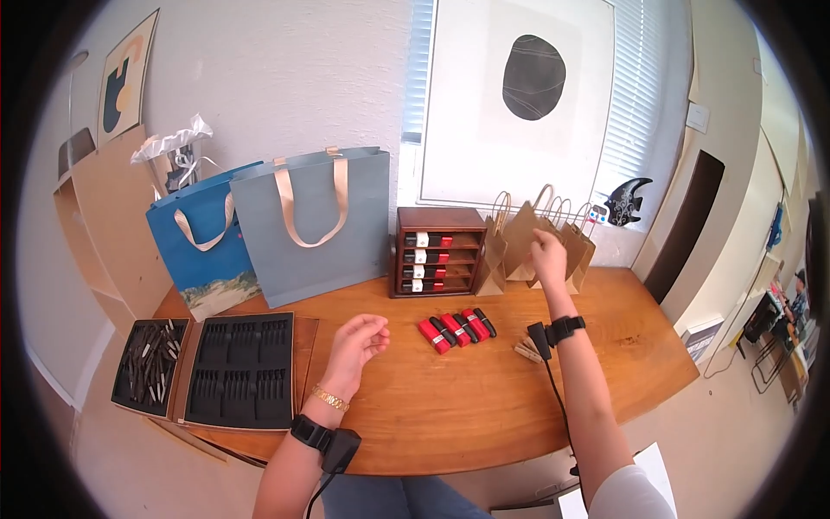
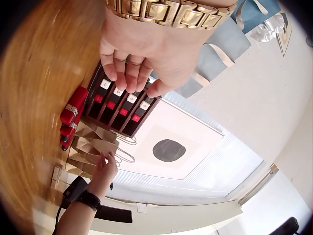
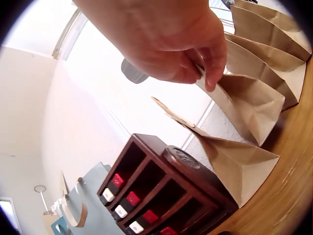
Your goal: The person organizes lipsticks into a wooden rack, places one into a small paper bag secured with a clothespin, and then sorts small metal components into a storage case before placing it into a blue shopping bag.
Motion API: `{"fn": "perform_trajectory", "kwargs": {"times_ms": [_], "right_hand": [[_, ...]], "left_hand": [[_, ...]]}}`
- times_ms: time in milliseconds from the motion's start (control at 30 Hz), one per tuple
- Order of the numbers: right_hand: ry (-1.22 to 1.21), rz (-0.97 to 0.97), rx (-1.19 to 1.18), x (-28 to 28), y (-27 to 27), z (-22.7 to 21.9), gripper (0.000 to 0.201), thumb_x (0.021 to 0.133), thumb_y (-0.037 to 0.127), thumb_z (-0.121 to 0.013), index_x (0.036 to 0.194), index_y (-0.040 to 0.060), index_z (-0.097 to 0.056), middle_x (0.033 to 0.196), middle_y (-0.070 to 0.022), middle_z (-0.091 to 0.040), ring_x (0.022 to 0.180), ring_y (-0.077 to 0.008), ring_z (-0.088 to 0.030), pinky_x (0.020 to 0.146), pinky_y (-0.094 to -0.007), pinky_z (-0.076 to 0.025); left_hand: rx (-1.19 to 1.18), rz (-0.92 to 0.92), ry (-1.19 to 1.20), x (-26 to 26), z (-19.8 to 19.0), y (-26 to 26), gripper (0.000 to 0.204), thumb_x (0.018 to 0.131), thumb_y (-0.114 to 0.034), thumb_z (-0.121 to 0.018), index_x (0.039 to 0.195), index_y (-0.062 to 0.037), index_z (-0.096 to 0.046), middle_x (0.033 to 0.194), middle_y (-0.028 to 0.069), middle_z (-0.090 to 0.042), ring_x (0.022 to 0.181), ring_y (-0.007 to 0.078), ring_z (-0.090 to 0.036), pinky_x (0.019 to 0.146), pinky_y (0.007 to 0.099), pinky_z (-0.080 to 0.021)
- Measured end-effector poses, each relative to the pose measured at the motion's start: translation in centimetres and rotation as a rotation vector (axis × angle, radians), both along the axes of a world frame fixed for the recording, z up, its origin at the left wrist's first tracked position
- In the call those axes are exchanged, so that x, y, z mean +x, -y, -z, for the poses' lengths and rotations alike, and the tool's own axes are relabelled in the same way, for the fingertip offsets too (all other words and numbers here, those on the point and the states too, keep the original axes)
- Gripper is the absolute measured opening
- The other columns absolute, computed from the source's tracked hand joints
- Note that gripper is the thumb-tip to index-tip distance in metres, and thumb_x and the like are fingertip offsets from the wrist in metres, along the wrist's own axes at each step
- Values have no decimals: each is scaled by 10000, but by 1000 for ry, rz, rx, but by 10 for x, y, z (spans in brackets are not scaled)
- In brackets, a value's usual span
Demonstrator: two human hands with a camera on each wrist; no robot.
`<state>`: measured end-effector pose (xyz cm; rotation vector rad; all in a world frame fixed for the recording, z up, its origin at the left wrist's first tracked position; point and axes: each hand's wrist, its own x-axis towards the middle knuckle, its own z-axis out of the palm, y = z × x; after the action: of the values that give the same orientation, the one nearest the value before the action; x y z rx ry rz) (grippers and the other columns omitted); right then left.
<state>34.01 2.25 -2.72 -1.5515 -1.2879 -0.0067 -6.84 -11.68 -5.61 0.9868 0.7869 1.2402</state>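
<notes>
My right hand [image 1: 549,257] pinches the top edge of a small brown paper bag [image 3: 252,107] between thumb and fingers. The bag stands in a row of similar bags with twisted paper handles, one bag [image 3: 234,164] of them nearer the wooden rack. My left hand [image 1: 352,350] hovers over the table's front half, its fingers loosely bent with nothing in them. Several red and black small packets [image 1: 435,336] lie side by side on the table between the hands. Behind them is the dark wooden rack [image 1: 439,216], with red, white and black pieces on its shelves.
A grey-blue gift bag [image 1: 324,251] and a blue gift bag [image 1: 194,229] stand at the back left. Black slotted trays [image 1: 240,368] lie front left, one full of dark sticks [image 1: 151,359]. Wooden clips [image 1: 527,349] lie below my right forearm. A black fish ornament [image 1: 627,201] stands back right.
</notes>
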Motion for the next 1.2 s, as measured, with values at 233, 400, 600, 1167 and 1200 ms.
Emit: {"fn": "perform_trajectory", "kwargs": {"times_ms": [233, 400, 600, 1167, 1200], "right_hand": [[50, 187, 618, -54, 102, -92, 128, 897, 27, -635, 1017, 50, -670, 777, -57, -657, 593, -149, -557, 588, -301, -466], [-58, -30, 724, -92, 154, -123, 166, 910, 29, -654, 1069, 45, -609, 722, 27, -562, 559, -49, -404, 520, -231, -352], [-41, -531, 521, -169, 177, -94, 213, 906, 19, -680, 1118, 21, -667, 900, -29, -645, 662, -64, -545, 588, -216, -459], [375, -663, 406, -208, 188, -78, 440, 821, -30, -688, 1234, 60, -564, 1239, -131, -561, 698, -179, -652, 569, -286, -511], [370, -658, 409, -208, 186, -77, 440, 821, -30, -688, 1234, 60, -564, 1239, -131, -561, 698, -179, -652, 569, -286, -511]], "left_hand": [[-38, 48, -20, 2, 5, -2, 272, 1009, -307, -565, 1054, -48, -636, 928, 46, -646, 856, 135, -620, 788, 280, -513], [-107, 242, 105, 5, 2, 1, 576, 1019, -561, -435, 1188, -28, -576, 1092, 121, -620, 977, 227, -632, 866, 365, -535], [-146, 556, 449, 8, -4, 10, 925, 923, -772, -349, 1495, -45, -322, 1505, 233, -365, 1382, 500, -358, 1067, 656, -369], [67, 499, 901, -7, -17, 4, 890, 893, -680, -443, 1561, -129, -241, 1615, 160, -230, 1496, 375, -193, 1195, 629, -176], [66, 503, 895, -8, -15, 3, 890, 893, -680, -443, 1561, -129, -241, 1615, 160, -230, 1496, 375, -193, 1195, 629, -176]]}}
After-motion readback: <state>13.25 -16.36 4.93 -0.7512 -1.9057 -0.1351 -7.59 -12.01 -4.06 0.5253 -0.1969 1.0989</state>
